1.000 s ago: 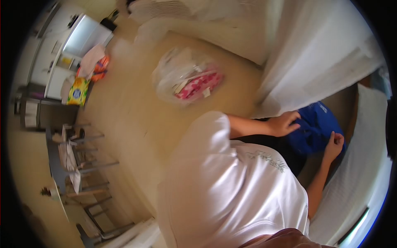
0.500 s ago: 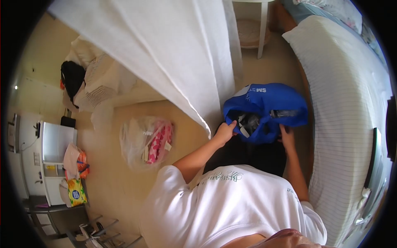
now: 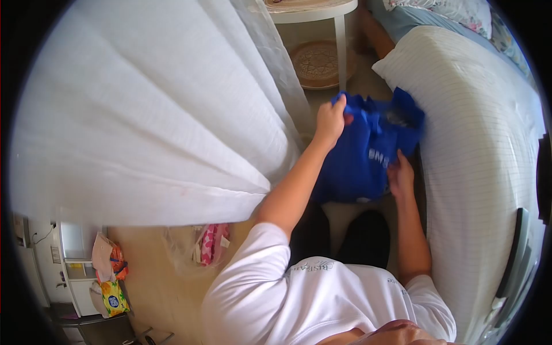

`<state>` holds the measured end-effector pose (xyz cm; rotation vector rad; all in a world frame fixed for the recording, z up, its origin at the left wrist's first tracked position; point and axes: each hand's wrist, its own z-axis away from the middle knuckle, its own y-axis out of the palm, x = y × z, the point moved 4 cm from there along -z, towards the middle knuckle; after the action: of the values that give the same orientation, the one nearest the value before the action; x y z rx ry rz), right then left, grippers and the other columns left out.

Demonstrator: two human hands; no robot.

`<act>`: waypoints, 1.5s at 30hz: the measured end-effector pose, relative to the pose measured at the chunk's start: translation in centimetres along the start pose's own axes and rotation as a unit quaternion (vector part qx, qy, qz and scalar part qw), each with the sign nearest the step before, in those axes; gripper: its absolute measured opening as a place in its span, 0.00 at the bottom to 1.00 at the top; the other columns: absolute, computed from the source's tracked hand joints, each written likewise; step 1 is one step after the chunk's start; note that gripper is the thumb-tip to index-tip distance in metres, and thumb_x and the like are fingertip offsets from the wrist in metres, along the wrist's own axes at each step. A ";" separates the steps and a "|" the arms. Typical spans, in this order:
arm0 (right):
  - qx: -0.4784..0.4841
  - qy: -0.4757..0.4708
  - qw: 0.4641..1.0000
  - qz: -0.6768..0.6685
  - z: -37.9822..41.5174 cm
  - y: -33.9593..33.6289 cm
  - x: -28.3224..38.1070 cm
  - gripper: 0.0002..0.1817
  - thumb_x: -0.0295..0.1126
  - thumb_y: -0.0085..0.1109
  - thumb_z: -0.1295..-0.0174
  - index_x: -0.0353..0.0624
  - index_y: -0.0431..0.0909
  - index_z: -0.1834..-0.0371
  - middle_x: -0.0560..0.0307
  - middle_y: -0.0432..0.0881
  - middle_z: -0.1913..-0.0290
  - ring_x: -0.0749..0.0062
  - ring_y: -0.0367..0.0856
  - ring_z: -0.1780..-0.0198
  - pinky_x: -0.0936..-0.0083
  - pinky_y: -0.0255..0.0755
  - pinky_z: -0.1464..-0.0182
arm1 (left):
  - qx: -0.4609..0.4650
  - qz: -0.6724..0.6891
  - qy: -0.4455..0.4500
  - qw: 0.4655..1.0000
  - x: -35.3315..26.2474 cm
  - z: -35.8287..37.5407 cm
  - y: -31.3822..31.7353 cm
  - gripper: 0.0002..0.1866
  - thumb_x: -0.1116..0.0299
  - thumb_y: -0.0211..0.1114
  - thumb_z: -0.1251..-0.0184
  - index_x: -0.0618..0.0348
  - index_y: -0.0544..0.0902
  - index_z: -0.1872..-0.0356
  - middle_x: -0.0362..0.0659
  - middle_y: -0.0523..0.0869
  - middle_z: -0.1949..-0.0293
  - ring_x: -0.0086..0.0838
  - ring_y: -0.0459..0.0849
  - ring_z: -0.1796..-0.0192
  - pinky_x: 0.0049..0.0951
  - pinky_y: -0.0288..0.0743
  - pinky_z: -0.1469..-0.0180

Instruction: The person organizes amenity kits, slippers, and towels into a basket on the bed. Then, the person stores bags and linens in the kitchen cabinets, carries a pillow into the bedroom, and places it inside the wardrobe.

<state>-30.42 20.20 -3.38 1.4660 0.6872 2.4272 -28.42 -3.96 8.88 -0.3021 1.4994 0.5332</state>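
A blue cloth bag (image 3: 356,152) with white "SM" lettering hangs in front of me, tilted, above my black-clad knees. My left hand (image 3: 332,122) is closed on its upper left edge, the fingers wrapped round the fabric. Lower on the bag's right side, my right hand (image 3: 401,175) grips it with the thumb up along the cloth; its other fingers are partly hidden. The bag's opening faces away at the top right, where something dark shows inside but is too blurred to name.
A white curtain (image 3: 149,115) spreads along my left. The bed (image 3: 483,144) with a striped white cover lies close on my right. Ahead stands a white side table (image 3: 313,16) over a round woven mat (image 3: 322,64). A clear plastic bag with pink patterned cloth (image 3: 211,244) lies on the floor.
The bag has been lifted forward and turned, so its lettering now faces me. My left hand has moved up and forward with its edge. The curtain now covers more of the left side.
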 end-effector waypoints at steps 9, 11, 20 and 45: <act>-0.141 -0.091 0.985 -0.041 -28.5 -2.8 -5.5 0.12 0.36 0.50 0.31 0.38 0.73 0.57 0.50 0.77 0.61 0.58 0.80 0.56 0.64 0.75 0.46 | -0.124 -0.463 0.210 0.852 13.3 -6.5 -3.0 0.38 0.44 0.62 0.40 0.63 0.69 0.37 0.57 0.70 0.38 0.50 0.67 0.34 0.47 0.61 0.36; -0.213 -0.120 0.967 0.075 -31.1 -5.4 -4.9 0.13 0.35 0.49 0.32 0.38 0.74 0.52 0.47 0.78 0.57 0.57 0.79 0.54 0.63 0.74 0.46 | -0.144 -0.416 -0.019 0.898 18.9 -3.4 -7.4 0.54 0.36 0.68 0.52 0.58 0.57 0.30 0.63 0.61 0.33 0.55 0.62 0.32 0.47 0.59 0.33; -0.290 -0.220 0.822 0.438 -12.8 -1.2 -2.2 0.30 0.37 0.49 0.35 0.31 0.60 0.33 0.36 0.64 0.33 0.47 0.62 0.31 0.64 0.57 0.31 | -0.065 -0.219 -0.269 0.935 23.2 -3.8 -5.7 0.68 0.39 0.78 0.65 0.45 0.40 0.25 0.68 0.43 0.31 0.56 0.49 0.27 0.43 0.51 0.28; -0.163 -0.300 0.517 0.785 -44.7 2.9 -4.5 0.37 0.38 0.60 0.43 0.62 0.58 0.28 0.46 0.48 0.25 0.46 0.43 0.24 0.29 0.45 0.35 | 0.142 -0.626 -0.253 0.724 32.5 -22.3 -2.2 0.77 0.35 0.77 0.71 0.50 0.27 0.27 0.59 0.23 0.27 0.52 0.19 0.26 0.71 0.26 0.35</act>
<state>-67.35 3.54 -22.90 3.0321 -1.9806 1.8179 -46.86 -12.29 -25.00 -0.7591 0.5506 -0.6774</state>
